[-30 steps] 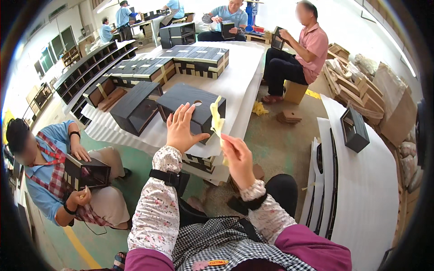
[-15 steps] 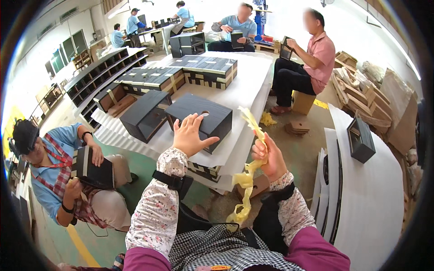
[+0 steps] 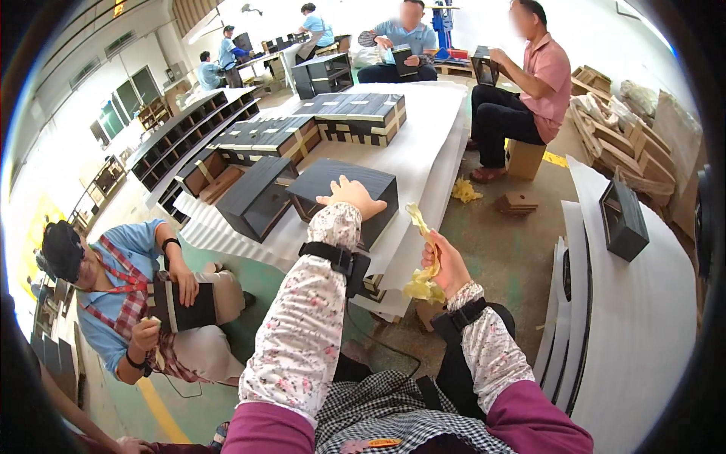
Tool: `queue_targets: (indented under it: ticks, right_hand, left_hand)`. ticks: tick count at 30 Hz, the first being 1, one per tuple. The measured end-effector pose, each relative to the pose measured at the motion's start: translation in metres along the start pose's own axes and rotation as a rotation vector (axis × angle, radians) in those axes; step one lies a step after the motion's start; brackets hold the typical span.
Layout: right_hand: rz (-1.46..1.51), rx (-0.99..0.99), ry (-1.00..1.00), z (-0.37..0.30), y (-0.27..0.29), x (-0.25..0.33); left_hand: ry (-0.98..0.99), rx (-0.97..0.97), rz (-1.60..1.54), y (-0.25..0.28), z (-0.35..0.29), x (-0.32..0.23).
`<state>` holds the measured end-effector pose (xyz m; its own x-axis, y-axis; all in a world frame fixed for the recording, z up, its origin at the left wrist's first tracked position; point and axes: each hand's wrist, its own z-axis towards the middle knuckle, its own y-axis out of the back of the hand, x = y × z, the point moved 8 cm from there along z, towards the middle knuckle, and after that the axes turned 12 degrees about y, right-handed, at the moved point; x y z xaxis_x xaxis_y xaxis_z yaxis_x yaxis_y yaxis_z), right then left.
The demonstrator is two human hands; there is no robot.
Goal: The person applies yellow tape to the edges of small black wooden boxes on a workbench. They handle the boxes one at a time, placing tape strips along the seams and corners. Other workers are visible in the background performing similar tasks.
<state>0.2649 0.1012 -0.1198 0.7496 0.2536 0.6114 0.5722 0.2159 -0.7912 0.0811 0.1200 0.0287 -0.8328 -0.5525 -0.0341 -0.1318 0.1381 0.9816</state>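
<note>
My left hand point(image 3: 352, 198) lies on the top of a black wooden box point(image 3: 308, 180), fingers spread and pointing away from me. It grips nothing. To the right and nearer, my right hand point(image 3: 449, 266) is closed around a crumpled strip of yellow masking tape point(image 3: 425, 287). One end of the strip sticks up above the fist, and the rest bunches below it. The box rests near the front edge of a table covered with white foam sheet point(image 3: 435, 113). Just left of it stands a second black box point(image 3: 249, 185) with an open side.
Boxes with pale tape point(image 3: 355, 108) stand farther back on the table. A co-worker point(image 3: 125, 265) sits at left with a dark panel; another point(image 3: 537, 91) sits at back right. Right of me are a white-covered stack point(image 3: 628, 318) and an open black box point(image 3: 625, 219). Yellow scraps point(image 3: 466, 191) lie on the floor.
My left hand has slid farther over the box top, and its hole is now hidden. The tape below my right hand no longer hangs long but is bunched shorter. The view has shifted slightly.
</note>
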Motion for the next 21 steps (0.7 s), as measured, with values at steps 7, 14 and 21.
queue_targets:
  ticks: [7, 14, 21]
  right_hand:
    - [-0.055, 0.015, -0.009, -0.001, 0.001, 0.001]
    - [-0.105, 0.113, 0.041, 0.001, -0.005, -0.002]
    - [-0.161, 0.166, 0.019, 0.004, -0.009, -0.01]
  left_hand:
    - [-0.149, -0.33, -0.213, -0.004, -0.006, 0.015]
    - [-0.406, -0.627, -1.064, 0.021, -0.017, 0.077]
    - [-0.408, -0.228, -2.1, -0.057, 0.04, 0.102]
